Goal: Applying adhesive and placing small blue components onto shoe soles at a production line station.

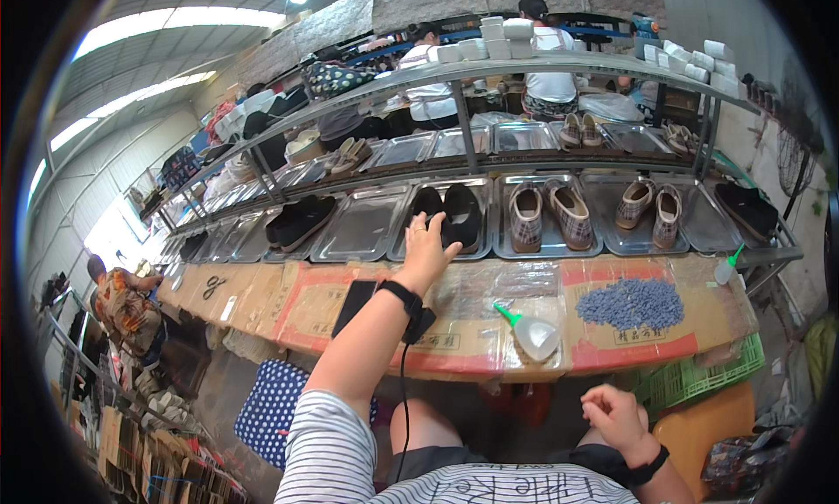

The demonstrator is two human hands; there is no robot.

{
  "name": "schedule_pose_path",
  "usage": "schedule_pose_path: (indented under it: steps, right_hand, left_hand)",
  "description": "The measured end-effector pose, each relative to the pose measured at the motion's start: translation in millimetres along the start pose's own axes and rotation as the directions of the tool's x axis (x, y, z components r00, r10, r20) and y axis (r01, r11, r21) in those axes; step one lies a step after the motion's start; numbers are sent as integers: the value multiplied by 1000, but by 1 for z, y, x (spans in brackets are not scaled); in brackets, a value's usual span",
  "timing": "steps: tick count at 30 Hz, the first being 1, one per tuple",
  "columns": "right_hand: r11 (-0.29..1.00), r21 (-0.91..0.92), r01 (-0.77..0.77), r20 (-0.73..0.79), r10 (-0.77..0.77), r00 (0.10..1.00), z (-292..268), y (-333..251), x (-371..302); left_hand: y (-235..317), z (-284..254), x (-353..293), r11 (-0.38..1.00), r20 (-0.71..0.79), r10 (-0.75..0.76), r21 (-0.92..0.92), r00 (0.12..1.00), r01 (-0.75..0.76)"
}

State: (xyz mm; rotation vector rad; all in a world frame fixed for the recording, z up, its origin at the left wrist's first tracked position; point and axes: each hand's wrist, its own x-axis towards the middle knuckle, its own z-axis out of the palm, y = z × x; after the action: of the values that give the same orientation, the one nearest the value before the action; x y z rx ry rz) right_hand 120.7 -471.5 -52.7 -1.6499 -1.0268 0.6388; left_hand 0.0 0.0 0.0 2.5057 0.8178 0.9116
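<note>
My left hand (426, 248) stretches forward over the tray, fingers spread, at the near end of a pair of black slip-on shoes (463, 212). Its fingers overlap the left shoe; whether they press on it I cannot tell. The shoes lie side by side on a metal tray (400, 245). Over my lap, below the bench edge, my right hand (617, 418) is curled closed, and nothing shows in it. A squeeze bottle with a green nozzle (534, 336) lies on the cardboard-covered bench (463, 290), beside a heap of small blue-grey pellets (631, 304).
Plaid shoes (571, 216) and other black shoes (301, 222) sit on trays along the rack. A dark flat device (355, 306) lies beside my left forearm. A second bottle (724, 269) stands at right. A green crate (699, 375) is below. People work beyond the rack and at left.
</note>
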Motion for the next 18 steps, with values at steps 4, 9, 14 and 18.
schedule_pose_path:
  steps: [4, 9, 14, 18]
  right_hand:
    - [972, -225, 64, -58, -79, 995, -15, -6, -8]
    - [966, -258, 27, -75, -48, 996, -21, 10, -11]
    - [936, -307, 172, -1, -181, 983, -19, 4, 13]
    - [888, -346, 304, -67, -347, 936, -11, -21, 49]
  left_hand:
    - [4, 1, 60, 814, 160, -125, 580, 979, 9]
    - [-28, -18, 87, 958, 263, -97, 286, 960, 18]
    - [53, -84, 54, 962, -27, 65, 269, 997, -56]
    - [74, -117, -35, 830, 23, 421, 393, 907, -396]
